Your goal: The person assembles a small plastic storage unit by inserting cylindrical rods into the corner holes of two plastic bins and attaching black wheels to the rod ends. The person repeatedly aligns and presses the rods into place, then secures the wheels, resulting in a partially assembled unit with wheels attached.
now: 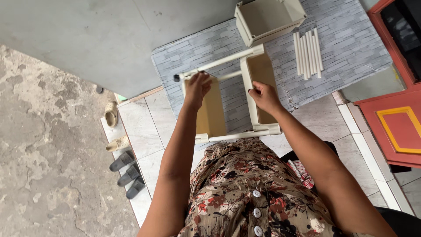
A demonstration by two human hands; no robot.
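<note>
Gripping the cream plastic rack frame (258, 94) lying before me on the grey mat (346, 48), my left hand (198, 86) pinched its far tube (219, 64) while my right hand (264, 95) clasped the nearer tray (262, 72).

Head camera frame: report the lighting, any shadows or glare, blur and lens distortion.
Head view: soft, even daylight, no glare; only faint shadows beside the cream rack on the brick-patterned mat. Focus is sharp on the left hand, right hand and loose tubes. Wide-angle lens stretches the forearms and tilts floor lines near the edges; no visible motion blur.
</note>
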